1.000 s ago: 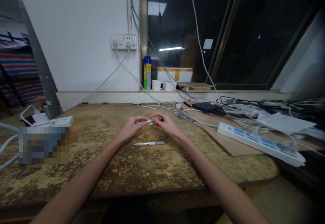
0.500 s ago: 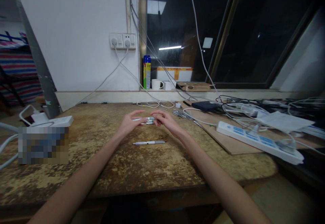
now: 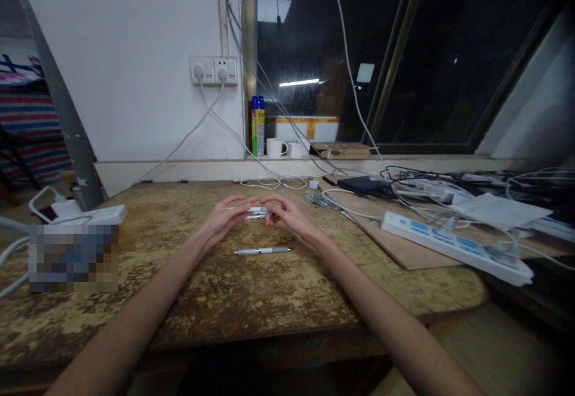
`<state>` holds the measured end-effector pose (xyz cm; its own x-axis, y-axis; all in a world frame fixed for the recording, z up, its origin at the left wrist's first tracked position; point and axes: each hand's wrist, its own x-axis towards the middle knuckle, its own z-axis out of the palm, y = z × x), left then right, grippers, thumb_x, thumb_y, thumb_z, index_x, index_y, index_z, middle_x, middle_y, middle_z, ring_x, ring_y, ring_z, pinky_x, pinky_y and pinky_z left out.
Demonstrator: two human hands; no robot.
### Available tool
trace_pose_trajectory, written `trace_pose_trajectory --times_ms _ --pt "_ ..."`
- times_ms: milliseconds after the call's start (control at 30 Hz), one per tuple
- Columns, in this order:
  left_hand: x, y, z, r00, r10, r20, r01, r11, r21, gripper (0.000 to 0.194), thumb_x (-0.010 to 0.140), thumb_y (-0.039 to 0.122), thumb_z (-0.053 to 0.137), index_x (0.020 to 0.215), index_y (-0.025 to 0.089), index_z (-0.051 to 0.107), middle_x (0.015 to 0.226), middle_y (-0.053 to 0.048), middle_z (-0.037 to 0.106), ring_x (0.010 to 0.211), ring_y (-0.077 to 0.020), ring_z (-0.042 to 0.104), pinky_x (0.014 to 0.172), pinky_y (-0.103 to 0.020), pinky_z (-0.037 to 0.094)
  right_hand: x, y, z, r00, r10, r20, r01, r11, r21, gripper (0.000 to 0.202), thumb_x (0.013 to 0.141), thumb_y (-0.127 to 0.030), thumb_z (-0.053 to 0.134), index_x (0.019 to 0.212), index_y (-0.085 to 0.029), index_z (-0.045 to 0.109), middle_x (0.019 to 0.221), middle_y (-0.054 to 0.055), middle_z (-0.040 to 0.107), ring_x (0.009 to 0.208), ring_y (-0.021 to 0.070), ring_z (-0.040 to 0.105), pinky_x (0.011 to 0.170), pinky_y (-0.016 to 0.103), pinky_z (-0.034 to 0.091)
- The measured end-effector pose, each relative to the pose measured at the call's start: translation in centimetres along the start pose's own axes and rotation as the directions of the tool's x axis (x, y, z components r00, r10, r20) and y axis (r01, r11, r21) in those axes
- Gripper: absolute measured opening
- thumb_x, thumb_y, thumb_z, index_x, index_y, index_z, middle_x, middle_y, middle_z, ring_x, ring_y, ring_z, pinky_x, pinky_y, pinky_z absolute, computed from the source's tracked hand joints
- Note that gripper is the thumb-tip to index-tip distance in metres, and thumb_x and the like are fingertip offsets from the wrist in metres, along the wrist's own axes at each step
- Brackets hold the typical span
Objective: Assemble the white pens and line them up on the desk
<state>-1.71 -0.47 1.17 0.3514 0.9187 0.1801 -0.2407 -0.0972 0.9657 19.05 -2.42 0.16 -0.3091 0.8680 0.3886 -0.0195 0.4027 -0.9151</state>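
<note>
My left hand (image 3: pixel 223 218) and my right hand (image 3: pixel 287 213) face each other over the middle of the table. Between them is a white and grey pen (image 3: pixel 258 209), its ends closed in the fingers of both hands. Just below it shows part of a second pen (image 3: pixel 255 217), partly covered by the fingers; whether it is held or lies on the wood I cannot tell. Nearer to me, a grey and white pen (image 3: pixel 263 251) lies crosswise on the worn wooden table (image 3: pixel 269 291), apart from both hands.
A white power strip (image 3: pixel 453 246) lies by a brown board (image 3: pixel 417 255) on the right, among tangled cables. Another white power strip (image 3: pixel 103 214) is at the left. On the sill stand a spray can (image 3: pixel 257 126), a white mug (image 3: pixel 275 147) and a flat cardboard box (image 3: pixel 341 150).
My left hand has shifted slightly left and its fingers lie closer together around the pen. The right hand stays nearly in place. The near pen has not moved on the table; the view shifted slightly.
</note>
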Motion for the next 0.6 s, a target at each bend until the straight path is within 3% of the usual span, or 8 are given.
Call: trace_pose_trajectory --times_ms 133,233,333,467,600 --pt "-0.3 0.1 -0.1 0.991 -0.011 0.136 0.017 0.999 -0.046 0.039 0.077 0.013 0.079 0.112 0.016 0.060 0.136 -0.013 0.063 0.121 -0.0199 0.063 0.113 -0.035 0.043 0.0 -0.1 -0.3 1.000 -0.015 -0.026 0.015 1.000 -0.004 0.032 0.089 -0.043 0.058 0.111 -0.020 0.061 0.063 -0.002 0.063 0.060 0.0148 0.058 0.064 0.028 0.047" --pt "0.0 -0.5 0.1 0.996 0.002 0.086 0.007 0.994 -0.106 0.037 0.080 0.013 0.077 0.112 0.015 0.060 0.130 -0.013 0.067 0.116 -0.0180 0.066 0.111 -0.033 0.044 -0.1 -0.2 -0.6 1.000 -0.010 -0.014 0.010 1.000 0.001 0.030 0.090 -0.042 0.056 0.111 -0.021 0.062 0.069 0.000 0.066 0.065 0.0158 0.061 0.066 0.029 0.049" --pt "0.4 -1.0 0.1 1.000 -0.008 0.018 0.011 0.989 -0.147 0.034 0.082 0.015 0.076 0.111 0.015 0.060 0.124 -0.012 0.069 0.108 -0.0159 0.069 0.106 -0.031 0.048 -0.2 -0.3 -0.6 1.000 -0.008 0.010 0.008 1.000 0.001 0.028 0.091 -0.040 0.056 0.111 -0.022 0.064 0.090 0.003 0.070 0.080 0.0172 0.065 0.072 0.030 0.051" --pt "0.6 -1.1 0.0 1.000 -0.018 0.019 0.020 0.995 -0.099 0.026 0.085 0.030 0.074 0.103 0.014 0.064 0.119 -0.010 0.070 0.098 -0.0155 0.069 0.093 -0.028 0.052 -0.3 -0.4 -0.4 1.000 -0.018 -0.018 0.017 0.999 -0.046 0.028 0.092 -0.043 0.057 0.109 -0.022 0.067 0.100 0.005 0.069 0.091 0.0179 0.063 0.077 0.029 0.050" --pt "0.2 -0.9 0.6 0.994 0.012 0.110 -0.020 0.997 0.073 0.037 0.086 0.047 0.069 0.103 0.014 0.068 0.100 -0.008 0.072 0.086 -0.0161 0.066 0.076 -0.024 0.050 0.0 -0.4 0.0 0.997 -0.046 -0.069 0.043 0.998 -0.043 0.032 0.091 -0.048 0.057 0.108 -0.022 0.068 0.102 0.006 0.069 0.090 0.0183 0.062 0.079 0.031 0.050"
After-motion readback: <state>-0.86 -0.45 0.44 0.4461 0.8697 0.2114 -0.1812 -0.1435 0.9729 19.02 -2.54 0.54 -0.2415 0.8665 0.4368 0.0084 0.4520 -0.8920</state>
